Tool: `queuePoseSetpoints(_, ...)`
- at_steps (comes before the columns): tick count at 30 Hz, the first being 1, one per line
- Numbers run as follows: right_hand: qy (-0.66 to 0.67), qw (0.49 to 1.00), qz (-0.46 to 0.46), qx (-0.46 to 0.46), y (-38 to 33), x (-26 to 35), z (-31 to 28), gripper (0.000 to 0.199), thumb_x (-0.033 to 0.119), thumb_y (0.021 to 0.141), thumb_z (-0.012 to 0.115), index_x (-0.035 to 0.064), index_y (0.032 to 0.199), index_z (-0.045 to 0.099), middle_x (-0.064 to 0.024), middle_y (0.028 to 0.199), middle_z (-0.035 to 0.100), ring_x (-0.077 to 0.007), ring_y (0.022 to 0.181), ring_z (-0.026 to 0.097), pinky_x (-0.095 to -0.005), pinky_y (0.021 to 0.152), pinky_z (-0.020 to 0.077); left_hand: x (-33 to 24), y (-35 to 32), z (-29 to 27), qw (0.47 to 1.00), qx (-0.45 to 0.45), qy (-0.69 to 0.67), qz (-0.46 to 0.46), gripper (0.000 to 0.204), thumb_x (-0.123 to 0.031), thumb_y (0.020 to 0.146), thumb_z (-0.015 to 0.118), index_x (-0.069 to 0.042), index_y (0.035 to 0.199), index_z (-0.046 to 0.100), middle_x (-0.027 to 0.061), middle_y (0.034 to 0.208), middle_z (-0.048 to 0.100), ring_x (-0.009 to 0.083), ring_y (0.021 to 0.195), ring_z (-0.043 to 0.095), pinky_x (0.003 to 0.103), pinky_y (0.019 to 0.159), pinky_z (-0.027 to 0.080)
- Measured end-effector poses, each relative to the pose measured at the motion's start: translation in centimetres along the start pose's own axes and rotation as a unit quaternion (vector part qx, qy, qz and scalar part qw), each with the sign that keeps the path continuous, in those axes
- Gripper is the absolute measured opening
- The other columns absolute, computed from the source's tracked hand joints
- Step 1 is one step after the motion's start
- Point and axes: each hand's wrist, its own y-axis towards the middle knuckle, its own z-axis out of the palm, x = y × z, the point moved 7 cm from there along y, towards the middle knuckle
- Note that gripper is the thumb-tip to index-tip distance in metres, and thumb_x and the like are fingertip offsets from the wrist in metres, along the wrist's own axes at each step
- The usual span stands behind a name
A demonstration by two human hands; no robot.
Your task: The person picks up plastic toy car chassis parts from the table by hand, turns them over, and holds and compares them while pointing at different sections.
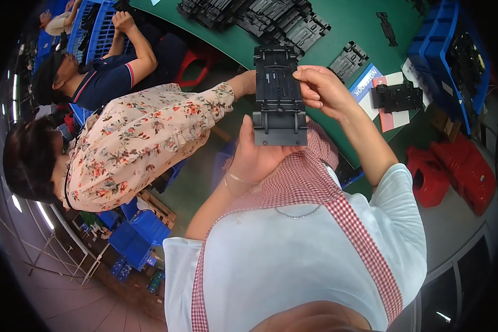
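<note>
Nearest the camera, the left hand (254,157) cups the lower end of a black moulded plastic plate (279,97), its thumb pressed up over the bottom edge and the palm behind. The right hand (321,88) pinches the plate's upper right edge between thumb and fingers. The plate is thus held in the air, upright and facing the person, above the near edge of the green counter (354,22), not resting on it.

It looks light and stiff: a thin, flat injection-moulded part with raised ribs, rails and small clips on its face. Those fine details seem the fragile part, so the plain side edges and the solid bottom rim, where the hands sit now, look like the safe places to grip. The matt surface should not be slippery.

Just beyond, on the counter, lie a printed card (365,83) and another black plastic part (395,98) on white paper. Further off, a heap of similar black plates (260,19) lies by the far edge, and a blue crate (454,50) stands at the right. To the left, a person in a floral blouse (138,138) leans in.
</note>
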Motion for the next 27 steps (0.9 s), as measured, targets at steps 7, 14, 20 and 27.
queuePoseSetpoints(7,0.009,1.0,-0.003,0.0,0.0,-0.1,-0.1,0.025,0.013,0.088,0.049,0.0067,0.064,0.044,0.0003,0.048,0.041,-0.0061,0.036,0.03,-0.0206,0.034,0.0241,0.1,0.0,0.3,1.0,0.012,0.003,-0.005,0.074,-0.064,0.088,0.024,-0.005,0.131,0.038,0.0168,0.125,0.048,0.031,0.112,0.05,0.043,0.093,0.041)
queuePoseSetpoints(14,-0.015,1.0,-0.006,-0.007,0.0,0.1,0.4,0.023,0.016,0.089,0.049,0.0088,0.069,0.041,0.0022,0.047,0.038,-0.0049,0.036,0.03,-0.0187,0.035,0.0252,-0.3,0.1,0.3,1.0,0.007,0.001,-0.006,0.075,-0.065,0.088,0.025,-0.005,0.131,0.038,0.0175,0.125,0.048,0.0319,0.111,0.051,0.042,0.093,0.041)
queuePoseSetpoints(20,-0.026,0.999,-0.005,-0.023,0.1,-0.2,0.2,0.022,0.016,0.089,0.048,0.0078,0.069,0.043,0.0021,0.049,0.039,-0.0045,0.038,0.032,-0.0185,0.035,0.0261,-0.3,0.2,0.2,1.0,-0.011,-0.015,-0.007,0.077,-0.065,0.087,0.026,-0.003,0.131,0.038,0.0189,0.124,0.049,0.0317,0.109,0.053,0.041,0.091,0.043)
queuePoseSetpoints(27,0.0,0.998,0.013,-0.056,0.6,-1.3,-0.7,0.025,0.014,0.087,0.049,0.0058,0.064,0.046,-0.001,0.048,0.042,-0.0066,0.037,0.031,-0.0211,0.035,0.0246,-0.5,0.4,0.1,1.0,-0.022,-0.008,-0.005,0.076,-0.065,0.088,0.023,-0.003,0.13,0.039,0.0189,0.123,0.05,0.031,0.111,0.052,0.04,0.092,0.043)
